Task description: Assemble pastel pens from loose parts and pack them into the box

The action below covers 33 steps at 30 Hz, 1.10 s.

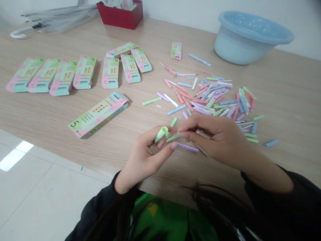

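Head view: slim green piece pinched up between left grip and right grip

Left grip: fingers curled around wide green tube, open end tipped up toward camera. Probably tucked against the fingers to free the thumb. Thumb stretched out to just under the slim green piece; contact there, cannot tell.

Right grip: thumb and index pressed together, pinching the near end of the slim green piece by the look of it. Fingertip hold, likely for fine control of something so thin. Exact joint too small to read.

Slim green piece: off the bench, at the front edge of the loose parts pile, so short reach for right grip. Purple barrel lying beneath, between both grips. Colours mixed in the pile, pieces crossing at all angles; apparently tipped out, not sorted.

Cartons: row of four and second cluster lying face up to the left, probably set aside from the loose parts. Long carton askew, nearest left grip. Small carton alone beyond the pile.

Blue basin, red box, umbrella along the wall, likely pushed back out of the way.
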Each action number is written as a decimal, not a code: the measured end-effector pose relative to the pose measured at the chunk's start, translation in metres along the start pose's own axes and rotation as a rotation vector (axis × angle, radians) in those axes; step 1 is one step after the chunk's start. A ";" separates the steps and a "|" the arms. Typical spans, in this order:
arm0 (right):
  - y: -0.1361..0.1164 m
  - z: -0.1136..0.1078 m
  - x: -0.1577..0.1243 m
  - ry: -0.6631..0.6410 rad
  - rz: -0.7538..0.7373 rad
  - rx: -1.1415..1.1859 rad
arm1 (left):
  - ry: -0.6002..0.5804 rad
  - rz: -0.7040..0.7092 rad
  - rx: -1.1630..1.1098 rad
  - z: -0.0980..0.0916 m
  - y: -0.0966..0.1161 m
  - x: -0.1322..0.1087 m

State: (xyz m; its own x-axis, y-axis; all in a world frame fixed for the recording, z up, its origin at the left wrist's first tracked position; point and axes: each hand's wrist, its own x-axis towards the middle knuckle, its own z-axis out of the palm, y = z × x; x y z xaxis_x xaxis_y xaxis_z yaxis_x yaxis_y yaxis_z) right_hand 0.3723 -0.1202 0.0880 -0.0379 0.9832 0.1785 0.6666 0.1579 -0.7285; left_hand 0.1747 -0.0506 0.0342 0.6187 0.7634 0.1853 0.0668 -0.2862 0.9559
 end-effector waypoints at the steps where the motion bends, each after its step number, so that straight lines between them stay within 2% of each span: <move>1: 0.006 -0.001 0.006 0.029 0.037 0.016 | 0.014 -0.013 0.017 -0.003 -0.001 0.000; 5: 0.043 0.000 0.035 0.093 0.127 -0.015 | 0.067 -0.043 0.018 -0.015 -0.011 0.000; 9: 0.073 0.010 0.063 0.072 0.154 -0.202 | -0.002 -0.077 -0.031 -0.019 -0.018 0.001; 15: 0.095 0.028 0.086 0.001 0.112 -0.392 | -0.069 -0.115 0.050 -0.015 -0.023 0.005; 20: 0.106 0.032 0.088 -0.020 0.073 -0.407 | -0.008 -0.131 0.125 -0.014 -0.030 0.005; 24: 0.109 0.016 0.079 -0.022 0.012 -0.421 | -0.001 -0.138 0.176 -0.015 -0.032 0.003; 28: 0.114 -0.012 0.063 -0.011 -0.007 -0.464 | -0.047 -0.137 0.208 -0.017 -0.030 0.002; 33: 0.120 -0.045 0.058 -0.080 0.175 -0.565 | -0.078 -0.131 0.224 -0.018 -0.028 0.003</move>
State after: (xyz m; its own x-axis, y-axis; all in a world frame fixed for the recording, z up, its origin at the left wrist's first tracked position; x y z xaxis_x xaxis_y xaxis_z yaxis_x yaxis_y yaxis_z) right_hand 0.4836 -0.0487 0.0403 0.0669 0.9975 0.0216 0.9599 -0.0585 -0.2740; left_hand 0.1604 -0.0295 0.0122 0.6513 0.7580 0.0366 0.3165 -0.3152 0.8947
